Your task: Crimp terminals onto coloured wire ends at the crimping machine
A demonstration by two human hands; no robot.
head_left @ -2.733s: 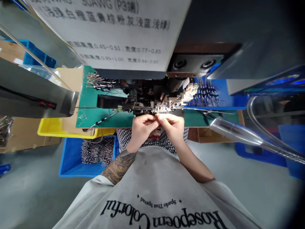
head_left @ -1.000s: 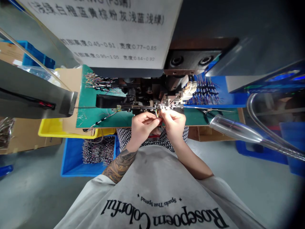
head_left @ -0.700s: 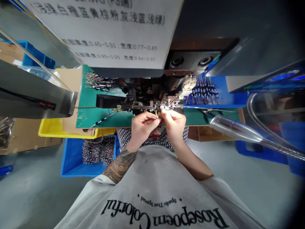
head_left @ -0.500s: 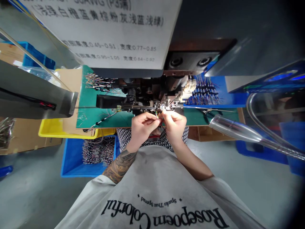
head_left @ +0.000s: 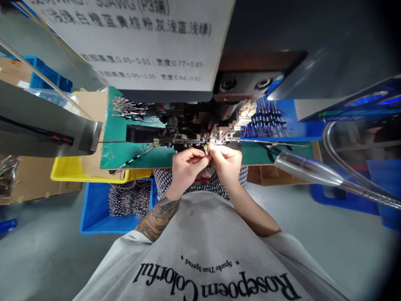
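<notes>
At frame centre, the left hand (head_left: pixel 187 165) and right hand (head_left: pixel 226 162) pinch thin multicoloured wires (head_left: pixel 206 149) together beside the dark metal crimping machine (head_left: pixel 194 125); light, limp and fragile, these seem best held near their tips.

Our left hand (head_left: pixel 186 167) and right hand (head_left: pixel 226 164) meet at the near edge of the mat (head_left: pixel 138 154), fingertips touching, pinching a bundle of thin wires (head_left: pixel 207 149) between them, just before the machine (head_left: pixel 194 125). Above the machine hangs a printed sheet (head_left: pixel 140 42). To our left, loose wires (head_left: pixel 125 106) lie on the mat's far corner; below the mat's left end a bin of wire harnesses (head_left: pixel 125 200) sits on the floor. To our right, a tray (head_left: pixel 297 125) holds rows of wires (head_left: pixel 266 123), and nearer us a flexible metal hose (head_left: pixel 307 171) crosses.
</notes>
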